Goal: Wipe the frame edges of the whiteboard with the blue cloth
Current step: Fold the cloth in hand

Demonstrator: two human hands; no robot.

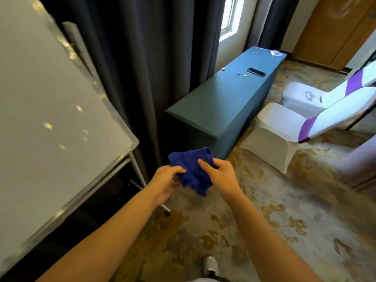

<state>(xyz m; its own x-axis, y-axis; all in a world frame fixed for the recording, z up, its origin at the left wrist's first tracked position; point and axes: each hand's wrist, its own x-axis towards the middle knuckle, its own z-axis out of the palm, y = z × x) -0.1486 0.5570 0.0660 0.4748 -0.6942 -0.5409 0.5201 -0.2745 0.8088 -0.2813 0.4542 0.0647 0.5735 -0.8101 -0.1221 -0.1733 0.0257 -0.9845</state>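
A crumpled blue cloth [191,168] hangs in front of me at mid frame, held by both hands. My left hand [165,181] pinches its left edge and my right hand [220,175] grips its right side with the thumb laid across the fabric. The whiteboard [46,110] fills the left of the view, tilted on a metal stand. Its silver frame edge [97,180] runs along the bottom and the right side, left of the cloth and apart from it.
Dark curtains [142,68] hang behind the board. A long table in blue-green cloth [221,102] holds a phone [256,72] and small coloured bits. Two white-covered chairs [280,129] with purple sashes stand at the right. Patterned carpet lies underfoot, and my shoe [210,265] shows at the bottom.
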